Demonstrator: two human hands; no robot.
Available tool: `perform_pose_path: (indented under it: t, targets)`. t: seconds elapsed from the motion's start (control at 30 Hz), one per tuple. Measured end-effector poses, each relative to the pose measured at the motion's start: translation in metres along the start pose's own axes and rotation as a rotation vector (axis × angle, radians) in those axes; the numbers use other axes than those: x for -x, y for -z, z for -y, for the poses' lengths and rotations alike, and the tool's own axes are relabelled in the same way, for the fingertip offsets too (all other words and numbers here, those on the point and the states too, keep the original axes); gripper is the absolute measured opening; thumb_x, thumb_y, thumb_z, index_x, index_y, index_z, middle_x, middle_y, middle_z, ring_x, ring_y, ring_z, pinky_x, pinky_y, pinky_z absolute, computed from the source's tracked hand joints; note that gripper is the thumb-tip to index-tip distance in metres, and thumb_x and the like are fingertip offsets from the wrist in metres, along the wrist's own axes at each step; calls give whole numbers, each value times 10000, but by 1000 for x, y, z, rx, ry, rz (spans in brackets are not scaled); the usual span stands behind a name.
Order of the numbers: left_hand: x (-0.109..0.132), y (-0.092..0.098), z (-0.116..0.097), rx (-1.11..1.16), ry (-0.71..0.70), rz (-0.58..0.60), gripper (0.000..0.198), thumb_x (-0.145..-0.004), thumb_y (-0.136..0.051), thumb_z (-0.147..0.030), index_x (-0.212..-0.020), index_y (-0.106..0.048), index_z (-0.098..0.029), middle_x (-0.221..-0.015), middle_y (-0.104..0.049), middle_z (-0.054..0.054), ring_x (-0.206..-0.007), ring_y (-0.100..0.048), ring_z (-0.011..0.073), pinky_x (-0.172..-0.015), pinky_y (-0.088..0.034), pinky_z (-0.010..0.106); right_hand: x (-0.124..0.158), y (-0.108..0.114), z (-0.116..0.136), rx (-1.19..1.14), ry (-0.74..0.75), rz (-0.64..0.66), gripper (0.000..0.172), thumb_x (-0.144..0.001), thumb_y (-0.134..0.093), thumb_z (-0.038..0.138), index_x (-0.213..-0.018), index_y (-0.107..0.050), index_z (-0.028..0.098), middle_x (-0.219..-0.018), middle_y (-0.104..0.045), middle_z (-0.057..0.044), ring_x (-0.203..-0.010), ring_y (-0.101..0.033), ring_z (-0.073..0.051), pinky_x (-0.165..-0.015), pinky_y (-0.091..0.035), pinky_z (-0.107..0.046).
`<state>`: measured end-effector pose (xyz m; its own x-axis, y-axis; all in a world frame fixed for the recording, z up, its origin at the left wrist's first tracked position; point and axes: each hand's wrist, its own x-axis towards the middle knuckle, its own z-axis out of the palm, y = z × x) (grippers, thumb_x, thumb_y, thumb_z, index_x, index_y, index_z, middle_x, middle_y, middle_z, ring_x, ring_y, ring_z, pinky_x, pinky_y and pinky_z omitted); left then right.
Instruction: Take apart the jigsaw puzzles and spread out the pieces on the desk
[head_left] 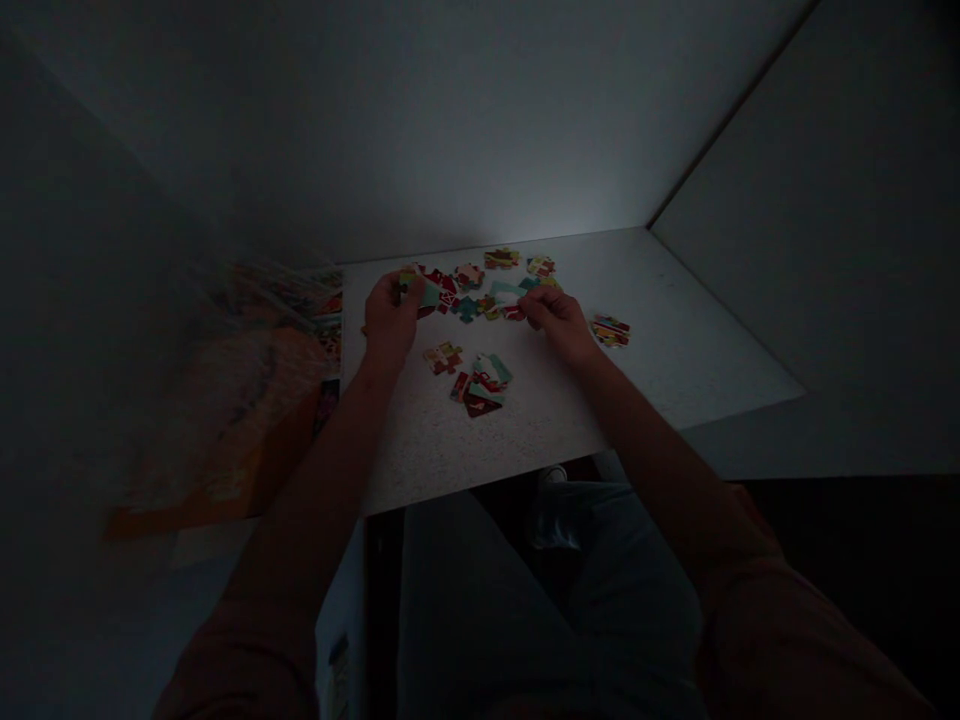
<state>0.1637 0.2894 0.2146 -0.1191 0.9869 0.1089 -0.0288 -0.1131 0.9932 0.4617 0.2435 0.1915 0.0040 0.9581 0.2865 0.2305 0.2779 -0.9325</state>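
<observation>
My left hand (391,318) is closed on a green and pale-blue jigsaw puzzle piece (430,294) above the left part of the white tabletop. Between the fingers of my right hand (556,318) is another jigsaw piece (507,296), pale blue, white and red. Red puzzle pieces (448,298) and a teal piece (468,309) lie between the two hands. Nearer to me are a yellowish piece (444,357) and a small overlapping heap of red and pale-green pieces (484,385). The dim light hides fine detail of the prints.
Loose pieces (501,259) lie along the back, and a small pile (611,330) sits to the right. The white tabletop (675,350) meets a wall behind. At the left is a colourful, orange-edged box or board (247,400), partly blurred. My legs are below the front edge.
</observation>
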Motion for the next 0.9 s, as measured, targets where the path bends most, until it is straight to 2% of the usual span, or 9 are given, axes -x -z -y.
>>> perform_pose_path:
  t: [0.07, 0.13, 0.27, 0.37, 0.43, 0.5, 0.63, 0.77, 0.9]
  targets:
    - [0, -1, 1, 11, -1, 27, 183, -1132, -891, -361, -1157, -742, -258, -1218, -871, 66, -1123, -874, 229, -975, -795, 365, 4, -3, -1, -17, -25, 130, 727, -845, -910, 1028, -890, -760, 317, -863, -782, -22, -739, -571, -215, -750, -583, -420]
    - [2, -3, 1, -3, 1, 76, 241, -1127, -924, -421, -1165, -747, -262, -1226, -881, 74, -1146, -884, 246, -981, -801, 379, 7, -8, -4, 14, -31, 192, 715, -824, -943, 1005, -957, -807, 316, -920, -805, -20, -773, -614, -220, -791, -598, -423]
    - [13, -12, 1, -6, 41, 226, 302, -1103, -970, -450, -1123, -742, -252, -1155, -889, 73, -1078, -894, 249, -957, -814, 403, 8, -14, -8, 109, 7, 117, 717, -868, -906, 1005, -1077, -853, 321, -981, -816, -26, -834, -640, -236, -807, -579, -420]
    - [22, -20, 0, 7, 58, 347, 298, -1092, -985, -431, -1103, -757, -239, -1119, -895, 74, -1048, -895, 249, -978, -819, 427, 8, -16, -8, 107, 61, 133, 652, -960, -857, 960, -1084, -856, 321, -1037, -841, -44, -877, -675, -250, -841, -588, -436]
    - [25, -23, 0, -10, 60, 367, 301, -1089, -989, -433, -1104, -766, -231, -1122, -897, 77, -1043, -891, 245, -995, -812, 423, 7, -15, -6, 102, 86, 145, 608, -993, -851, 924, -1046, -844, 318, -1016, -830, -45, -891, -693, -260, -855, -593, -446]
    - [24, -22, 1, -20, 42, 310, 302, -1090, -984, -440, -1103, -768, -228, -1161, -899, 80, -1061, -886, 238, -990, -798, 391, 6, -14, -4, 85, 76, 133, 612, -987, -857, 927, -998, -818, 316, -984, -816, -44, -908, -703, -270, -877, -605, -460]
    - [13, -11, 4, -5, -32, 105, 292, -1115, -923, -520, -1130, -818, -248, -1231, -892, 83, -1120, -866, 251, -872, -752, 321, 3, -12, -1, 0, 26, 78, 727, -895, -870, 1038, -943, -768, 320, -949, -805, -38, -922, -693, -271, -916, -631, -470]
    - [-1, -1, 9, 1, -55, -60, 320, -1095, -910, -574, -1106, -875, -256, -1190, -888, 89, -1083, -831, 264, -778, -686, 311, 1, -10, 0, -44, 31, 82, 773, -895, -868, 1069, -936, -762, 304, -875, -765, -16, -803, -605, -216, -770, -566, -401]
    - [-5, 1, 14, 26, -42, -86, 344, -1050, -933, -599, -1108, -904, -262, -1222, -897, 100, -1103, -831, 283, -791, -691, 335, -1, -10, 0, -85, 6, 63, 756, -876, -902, 1046, -944, -751, 309, -861, -772, -6, -700, -522, -185, -678, -516, -382]
